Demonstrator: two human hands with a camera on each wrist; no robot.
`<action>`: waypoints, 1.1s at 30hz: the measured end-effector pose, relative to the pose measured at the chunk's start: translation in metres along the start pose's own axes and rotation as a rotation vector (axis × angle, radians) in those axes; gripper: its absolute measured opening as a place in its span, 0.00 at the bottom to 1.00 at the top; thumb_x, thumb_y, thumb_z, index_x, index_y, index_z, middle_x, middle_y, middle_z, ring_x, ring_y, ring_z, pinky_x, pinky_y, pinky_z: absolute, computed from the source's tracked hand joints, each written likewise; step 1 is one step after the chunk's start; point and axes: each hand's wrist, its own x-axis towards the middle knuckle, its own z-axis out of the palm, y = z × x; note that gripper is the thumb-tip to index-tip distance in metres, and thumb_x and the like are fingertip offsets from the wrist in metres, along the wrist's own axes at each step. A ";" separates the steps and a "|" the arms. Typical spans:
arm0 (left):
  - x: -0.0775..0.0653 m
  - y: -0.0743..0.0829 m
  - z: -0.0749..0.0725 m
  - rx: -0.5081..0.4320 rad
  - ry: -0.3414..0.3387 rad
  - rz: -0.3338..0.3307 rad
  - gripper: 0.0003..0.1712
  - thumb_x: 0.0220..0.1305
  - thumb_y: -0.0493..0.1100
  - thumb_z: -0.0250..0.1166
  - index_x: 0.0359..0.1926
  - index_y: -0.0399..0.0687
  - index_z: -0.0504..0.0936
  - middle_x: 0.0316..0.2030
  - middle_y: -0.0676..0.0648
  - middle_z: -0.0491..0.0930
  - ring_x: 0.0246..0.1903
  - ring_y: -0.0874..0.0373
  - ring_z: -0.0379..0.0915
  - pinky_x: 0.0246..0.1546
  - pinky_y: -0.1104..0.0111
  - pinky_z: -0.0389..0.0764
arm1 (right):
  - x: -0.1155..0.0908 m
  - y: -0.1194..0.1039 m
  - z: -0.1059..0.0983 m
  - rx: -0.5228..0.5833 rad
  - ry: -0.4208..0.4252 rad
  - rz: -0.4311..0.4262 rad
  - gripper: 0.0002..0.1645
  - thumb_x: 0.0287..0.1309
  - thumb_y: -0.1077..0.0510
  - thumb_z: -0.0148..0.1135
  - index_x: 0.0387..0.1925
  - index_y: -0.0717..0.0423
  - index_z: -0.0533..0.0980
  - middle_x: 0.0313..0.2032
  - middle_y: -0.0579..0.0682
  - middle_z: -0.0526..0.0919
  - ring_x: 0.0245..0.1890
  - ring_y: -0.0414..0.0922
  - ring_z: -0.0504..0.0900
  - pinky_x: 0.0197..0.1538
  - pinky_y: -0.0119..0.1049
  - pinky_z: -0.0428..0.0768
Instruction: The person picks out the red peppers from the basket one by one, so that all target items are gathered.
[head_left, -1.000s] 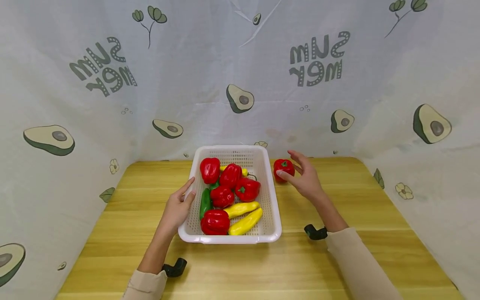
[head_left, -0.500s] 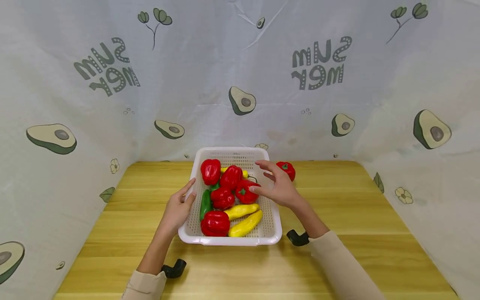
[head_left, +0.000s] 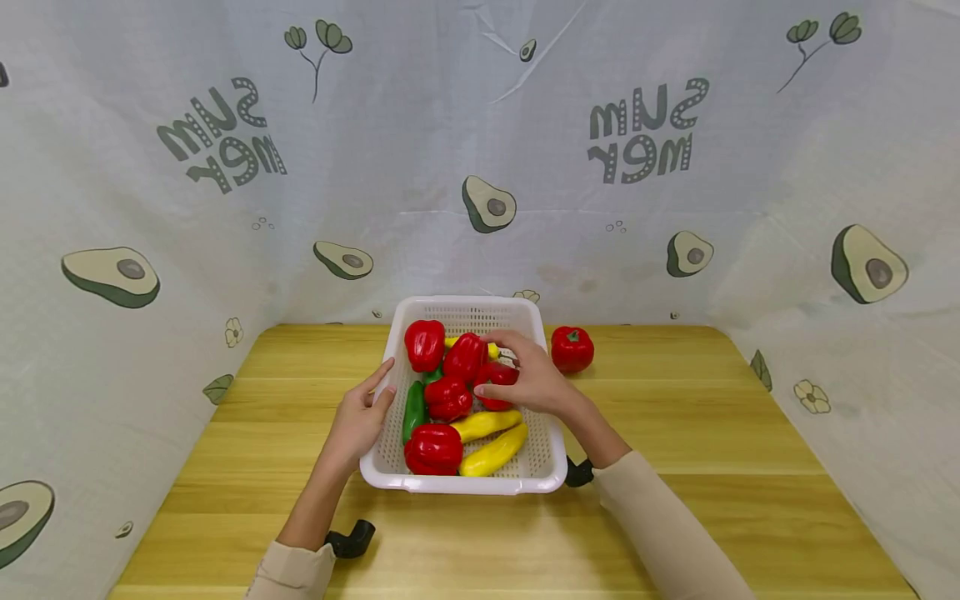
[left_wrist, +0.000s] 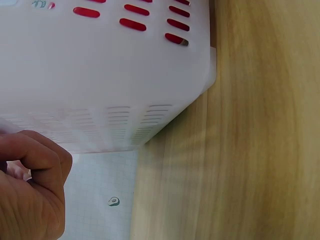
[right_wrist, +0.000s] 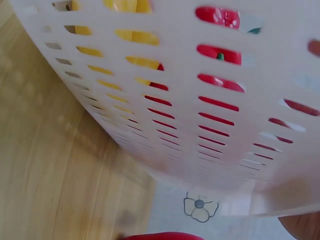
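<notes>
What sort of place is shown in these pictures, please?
Likely a small indoor table corner, perhaps set up for filming. An avocado-print cloth hangs behind and beside a wooden table, and a basket holds shiny vegetables.

The right hand (head_left: 535, 379) has left the lone red pepper (head_left: 572, 350) on the table (head_left: 675, 400) and crossed into the white basket (head_left: 465, 484), now reaching over the rightmost pepper (head_left: 499, 374) inside. From where I stand, its touch is hard to judge. The lone pepper, partly covered moments ago, shows whole.
</notes>
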 end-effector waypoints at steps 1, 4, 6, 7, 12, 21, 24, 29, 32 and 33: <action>0.000 0.000 0.000 0.002 -0.001 0.001 0.30 0.79 0.47 0.56 0.78 0.66 0.66 0.53 0.28 0.83 0.40 0.42 0.89 0.33 0.52 0.91 | 0.001 0.000 0.000 -0.010 -0.009 0.000 0.49 0.49 0.50 0.80 0.71 0.51 0.69 0.72 0.51 0.70 0.72 0.61 0.69 0.69 0.66 0.73; 0.000 0.001 0.000 0.007 0.000 0.000 0.30 0.79 0.47 0.56 0.78 0.66 0.65 0.54 0.28 0.83 0.40 0.42 0.89 0.32 0.51 0.91 | 0.005 0.000 0.000 -0.043 -0.035 0.003 0.48 0.48 0.50 0.81 0.69 0.51 0.70 0.71 0.50 0.71 0.71 0.60 0.69 0.70 0.65 0.73; 0.001 0.001 -0.001 0.009 0.000 0.002 0.30 0.79 0.48 0.56 0.78 0.66 0.65 0.55 0.28 0.82 0.41 0.41 0.88 0.32 0.51 0.91 | 0.006 0.000 0.000 -0.077 -0.056 0.012 0.48 0.46 0.51 0.82 0.69 0.50 0.71 0.71 0.50 0.72 0.71 0.58 0.70 0.70 0.64 0.73; 0.000 0.001 -0.001 0.010 -0.001 0.002 0.30 0.79 0.48 0.56 0.78 0.66 0.65 0.55 0.28 0.82 0.41 0.41 0.88 0.32 0.51 0.91 | 0.006 0.000 0.000 -0.096 -0.070 0.013 0.48 0.46 0.51 0.82 0.69 0.50 0.71 0.71 0.50 0.71 0.71 0.58 0.69 0.71 0.63 0.73; 0.000 0.000 -0.001 0.012 -0.004 -0.001 0.30 0.79 0.48 0.56 0.78 0.66 0.65 0.55 0.28 0.82 0.41 0.41 0.88 0.33 0.51 0.91 | 0.006 -0.003 0.002 -0.185 -0.140 0.034 0.50 0.45 0.52 0.84 0.69 0.49 0.71 0.72 0.51 0.70 0.72 0.56 0.68 0.70 0.59 0.76; -0.001 -0.001 0.000 0.009 -0.004 -0.003 0.30 0.79 0.48 0.56 0.77 0.68 0.65 0.56 0.29 0.82 0.42 0.42 0.89 0.33 0.51 0.91 | 0.006 -0.006 0.006 -0.318 -0.200 0.064 0.47 0.41 0.55 0.86 0.65 0.49 0.76 0.66 0.51 0.77 0.66 0.52 0.74 0.65 0.52 0.83; -0.002 0.000 0.000 0.011 -0.001 -0.004 0.30 0.79 0.48 0.56 0.78 0.67 0.65 0.56 0.29 0.82 0.42 0.42 0.89 0.33 0.51 0.91 | 0.006 -0.006 0.009 -0.367 -0.211 0.066 0.47 0.39 0.56 0.87 0.65 0.48 0.76 0.66 0.51 0.77 0.66 0.52 0.74 0.66 0.51 0.82; -0.002 0.001 0.001 0.009 0.006 -0.009 0.30 0.79 0.48 0.56 0.78 0.67 0.65 0.55 0.29 0.82 0.42 0.42 0.88 0.34 0.51 0.91 | 0.005 -0.007 0.013 -0.412 -0.202 0.079 0.48 0.40 0.54 0.86 0.66 0.49 0.75 0.67 0.51 0.77 0.68 0.53 0.72 0.69 0.54 0.79; -0.002 0.002 0.001 0.010 0.005 -0.009 0.30 0.79 0.48 0.56 0.78 0.67 0.65 0.57 0.29 0.82 0.43 0.41 0.88 0.34 0.51 0.91 | 0.004 -0.007 0.015 -0.420 -0.190 0.101 0.49 0.42 0.53 0.85 0.68 0.49 0.74 0.67 0.52 0.77 0.68 0.53 0.73 0.69 0.54 0.79; -0.002 0.002 0.001 0.010 0.005 -0.008 0.30 0.79 0.48 0.56 0.78 0.67 0.65 0.57 0.29 0.82 0.43 0.41 0.88 0.34 0.51 0.91 | 0.003 -0.007 0.016 -0.425 -0.187 0.108 0.49 0.43 0.52 0.85 0.68 0.49 0.74 0.67 0.52 0.77 0.67 0.53 0.73 0.69 0.54 0.79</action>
